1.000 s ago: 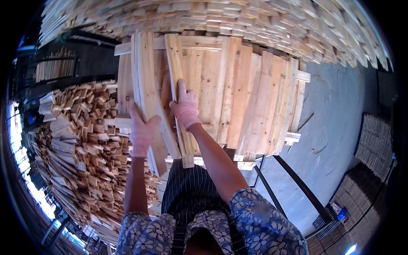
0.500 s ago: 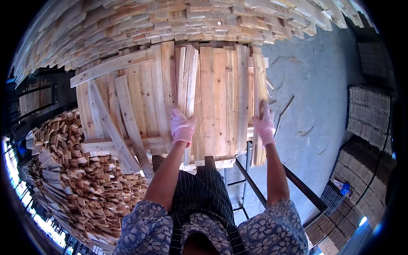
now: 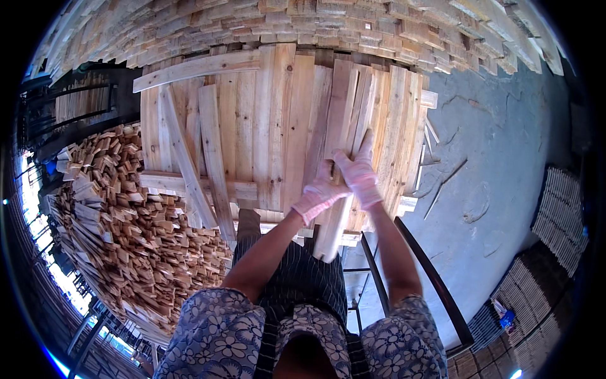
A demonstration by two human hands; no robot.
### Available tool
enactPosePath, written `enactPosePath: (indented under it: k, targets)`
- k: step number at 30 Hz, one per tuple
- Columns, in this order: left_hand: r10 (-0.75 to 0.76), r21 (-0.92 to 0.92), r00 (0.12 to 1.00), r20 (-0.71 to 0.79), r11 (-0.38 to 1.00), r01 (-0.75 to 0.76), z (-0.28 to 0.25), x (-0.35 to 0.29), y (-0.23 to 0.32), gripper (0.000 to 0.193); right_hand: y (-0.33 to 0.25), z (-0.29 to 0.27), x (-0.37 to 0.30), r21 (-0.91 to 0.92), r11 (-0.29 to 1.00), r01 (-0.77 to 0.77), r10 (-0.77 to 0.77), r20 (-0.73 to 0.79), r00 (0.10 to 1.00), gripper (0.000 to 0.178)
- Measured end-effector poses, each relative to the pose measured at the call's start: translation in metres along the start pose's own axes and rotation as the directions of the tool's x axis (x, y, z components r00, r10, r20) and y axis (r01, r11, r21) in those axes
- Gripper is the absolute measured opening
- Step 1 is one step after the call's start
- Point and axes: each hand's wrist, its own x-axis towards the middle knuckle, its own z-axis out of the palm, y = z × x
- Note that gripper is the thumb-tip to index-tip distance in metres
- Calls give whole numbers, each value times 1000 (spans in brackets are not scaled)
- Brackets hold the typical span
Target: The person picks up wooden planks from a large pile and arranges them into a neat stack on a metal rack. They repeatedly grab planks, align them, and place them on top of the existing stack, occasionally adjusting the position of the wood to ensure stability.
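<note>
Both hands together just right of ctr., at approx. 1 o'clock from the wearer's body, in pinkish gloves. L hand (image 3: pixel 320 194) reaches in from 7 o'clock, wrapped on the loose boards (image 3: pixel 330 240); R hand (image 3: pixel 360 177) comes up from 5 o'clock, lying on the same boards w/ thumb & forefinger spread in a V, forefinger aimed approx. 12. Can't tell if R is gripping. Gloves seem to meet; the overlap is a bit blurred.

Loose boards run approx. 12 to 6, lying on the plank deck (image 3: pixel 268 132), near end jutting out over the striped apron (image 3: pixel 284 284). Deck = planks side by side, mostly lengthwise 12–6. On its L part: a crosswise board (image 3: pixel 196 68) at 10 o'clock, plus two slanting boards (image 3: pixel 216 151) at 9, tops leaning twd 11, feet twd 7, past the deck's near edge.

Around it: big timber stack (image 3: pixel 284 25) across 11–1, heap of offcuts (image 3: pixel 126 234) at 8, grey floor (image 3: pixel 505 126) at 2–3 w/ a thin dark stick (image 3: pixel 445 189) on it, black metal bars (image 3: pixel 435 284) at 5, bundled slats (image 3: pixel 558 202) at 3–4.
</note>
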Motion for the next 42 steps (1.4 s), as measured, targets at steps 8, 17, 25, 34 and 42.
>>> enactPosePath:
  k: [8, 17, 25, 34, 42]
  targets:
    - [166, -617, 976, -139, 756, -216, 8, -22, -69, 82, -9, -77, -35, 283, 951, -125, 66, 209, 976, 98]
    - [-8, -323, 794, -608, 916, -238, -198, -138, -93, 82, 133, -130, 94, -329, 944, 12, -47, -101, 994, 66]
    - [-33, 1, 622, -782, 999, 54, -342, -79, -130, 90, 17, -96, 57, -657, 744, -122, 26, -154, 988, 54]
    - [7, -20, 615, -788, 999, -38, -345, -48, -154, 91, -145, 220, -75, -67, 917, 393, -347, 352, 869, 73]
    - [209, 230, 746, -632, 970, -76, -440, -90, -160, 81, -202, 321, -118, -147, 989, 15, 14, 193, 981, 93]
